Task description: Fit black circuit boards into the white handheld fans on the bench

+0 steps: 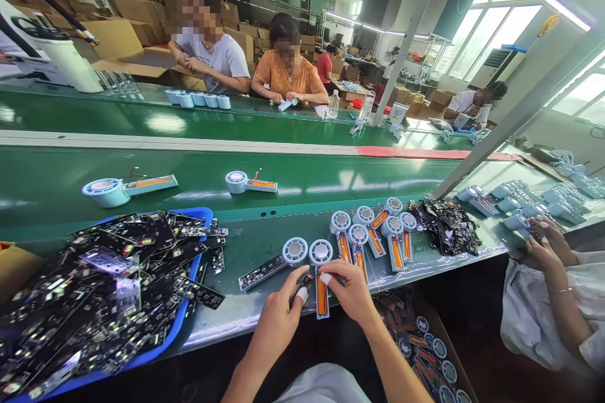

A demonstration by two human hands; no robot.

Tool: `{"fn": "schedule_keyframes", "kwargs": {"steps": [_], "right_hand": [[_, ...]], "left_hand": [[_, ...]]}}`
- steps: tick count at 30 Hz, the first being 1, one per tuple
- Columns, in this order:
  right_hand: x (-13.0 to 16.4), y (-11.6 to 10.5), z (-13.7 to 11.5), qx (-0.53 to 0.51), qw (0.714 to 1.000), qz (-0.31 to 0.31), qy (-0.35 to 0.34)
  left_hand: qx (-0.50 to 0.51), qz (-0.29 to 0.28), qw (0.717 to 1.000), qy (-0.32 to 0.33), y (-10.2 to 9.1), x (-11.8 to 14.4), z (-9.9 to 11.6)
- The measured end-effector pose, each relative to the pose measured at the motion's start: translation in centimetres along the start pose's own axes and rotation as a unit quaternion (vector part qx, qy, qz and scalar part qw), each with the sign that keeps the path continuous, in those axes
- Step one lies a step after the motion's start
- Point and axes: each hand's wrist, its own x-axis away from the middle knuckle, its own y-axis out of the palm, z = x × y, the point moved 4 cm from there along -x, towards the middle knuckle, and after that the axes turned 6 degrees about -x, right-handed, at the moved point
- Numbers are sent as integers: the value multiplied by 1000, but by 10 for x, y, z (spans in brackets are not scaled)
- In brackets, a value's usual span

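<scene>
My left hand [282, 310] pinches a small black circuit board [305, 283], mostly covered by the fingers. The fingertips of my right hand [350, 289] are closed on thin red wires [316, 275] beside the board. Just under both hands lies a light-blue handheld fan body [321, 252], its round head facing up and an orange battery in its open handle. To its left, another fan body [294, 251] has a long black board lying along its handle. Whether the wire's end touches the board cannot be made out.
A blue tray [206, 217] heaped with black boards stands at left. Several fan bodies [363, 215] and a board pile [447, 227] lie right. Two fan bodies sit on the green conveyor [203, 167]. A co-worker's hands [548, 242] work at far right; a box of fan parts [437, 349] stands below.
</scene>
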Motion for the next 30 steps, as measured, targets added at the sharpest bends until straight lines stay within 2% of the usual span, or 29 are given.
{"fn": "schedule_keyframes", "kwargs": {"steps": [5, 8, 11, 15, 18, 20, 25, 30], "right_hand": [[-2, 10, 10, -104, 991, 24, 85], [-3, 12, 14, -144, 982, 45, 113], [-4, 13, 10, -132, 985, 35, 106], [-4, 12, -4, -18, 999, 26, 35], [-6, 14, -14, 101, 995, -1, -15], [-8, 14, -17, 170, 985, -22, -29], [-9, 18, -21, 308, 949, -51, -50], [-5, 25, -26, 365, 928, -40, -57]], "left_hand": [[-132, 45, 989, 53, 7, 2, 6], [-240, 31, 969, 52, 11, 3, 10], [-245, 39, 967, 50, 10, 4, 10], [-93, 105, 990, 29, 5, 3, 3], [-1, 108, 994, -19, 4, 2, -4], [23, 109, 994, -23, 4, 2, -3], [24, 153, 988, 14, 6, 5, 2], [-83, 242, 957, 139, 15, 13, 3]]}}
